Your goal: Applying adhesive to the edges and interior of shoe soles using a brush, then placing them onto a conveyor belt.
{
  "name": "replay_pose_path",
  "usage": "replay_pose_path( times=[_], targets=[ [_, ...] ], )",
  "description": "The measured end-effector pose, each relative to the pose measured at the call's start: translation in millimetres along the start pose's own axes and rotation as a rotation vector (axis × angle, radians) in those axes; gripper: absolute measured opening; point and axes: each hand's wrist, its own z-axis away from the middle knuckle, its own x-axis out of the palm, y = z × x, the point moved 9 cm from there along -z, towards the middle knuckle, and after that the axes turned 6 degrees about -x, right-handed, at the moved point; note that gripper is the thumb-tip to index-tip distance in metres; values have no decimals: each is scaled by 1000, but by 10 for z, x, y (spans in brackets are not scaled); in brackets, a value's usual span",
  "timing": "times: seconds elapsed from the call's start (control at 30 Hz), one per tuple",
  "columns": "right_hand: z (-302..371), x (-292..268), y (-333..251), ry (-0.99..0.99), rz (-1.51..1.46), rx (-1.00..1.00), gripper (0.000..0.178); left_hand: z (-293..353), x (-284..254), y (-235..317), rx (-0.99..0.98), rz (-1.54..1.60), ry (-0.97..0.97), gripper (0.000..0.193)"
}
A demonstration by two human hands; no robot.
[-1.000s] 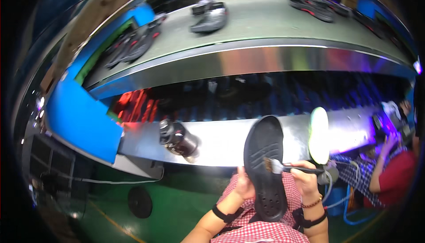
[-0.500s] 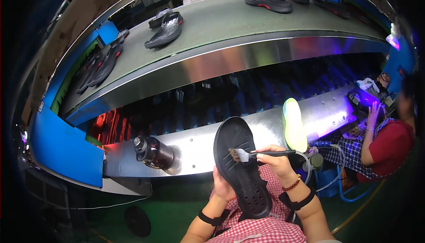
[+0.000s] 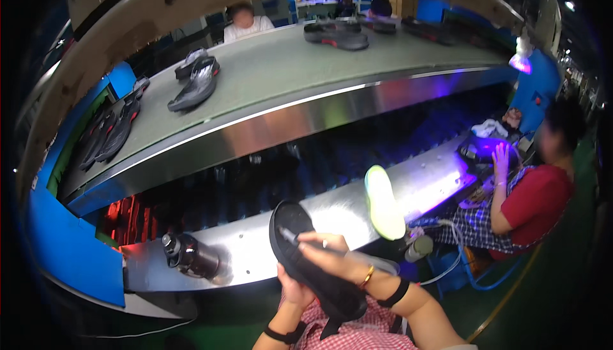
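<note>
My left hand (image 3: 295, 286) grips a black shoe sole (image 3: 294, 215) by its left side, tilted with the toe end up and away from me. The pale head of a brush (image 3: 288, 235), smeared by motion, lies against the sole's inner face near the toe. Its handle is in the closed fingers of my right hand (image 3: 327, 254), which hides the middle of the sole. Just beyond, to the right, a pale yellow-green sole (image 3: 384, 204) rests on the metal ledge (image 3: 246, 255).
A dark bottle (image 3: 195, 257) stands on the ledge at left. Behind a dark gap, the green conveyor belt (image 3: 255, 75) carries black shoes (image 3: 196, 85). At right a co-worker in a red top (image 3: 543, 193) works under violet light, near a hose (image 3: 456, 248) and a small pot (image 3: 419, 248).
The brush has moved up the sole toward the toe's left edge, and my right hand now reaches further across it. The whole view has shifted, so surroundings sit lower and further left.
</note>
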Motion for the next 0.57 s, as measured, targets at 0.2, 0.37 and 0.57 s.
replay_pose_path(
  times=[0.2,0.37,0.57],
  targets=[
    [363,256,-238,-262,212,-201,21,47,-187,365,88,-63,31,83],
    [782,118,-150,-609,-20,16,20,1,-119,489,0,-3,-113,88],
    [161,-323,-239,-174,-126,150,21,85,33,133,-38,-28,-11,87]
  ],
)
